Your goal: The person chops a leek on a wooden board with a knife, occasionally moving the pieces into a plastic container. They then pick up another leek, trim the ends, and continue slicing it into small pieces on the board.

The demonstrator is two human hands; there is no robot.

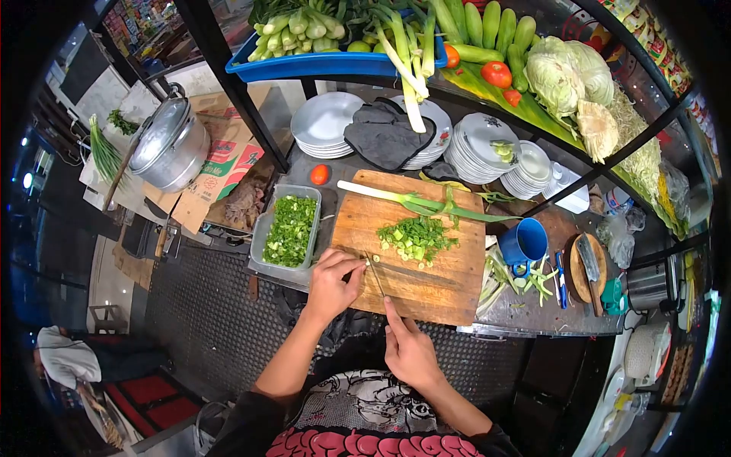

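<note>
On the cutting board (426, 282), the left hand (333, 283) is curled, its fingertips pinning a short stub of green onion (371, 260) at the board's near left part. The right hand (407, 350) is closed around the handle of a knife (376, 279), whose blade runs away from the person and meets the stub just beside the left fingertips. The stub lies crosswise to the blade. A heap of chopped onion (417, 238) sits just beyond, and a whole stalk (415, 202) lies across the far edge.
</note>
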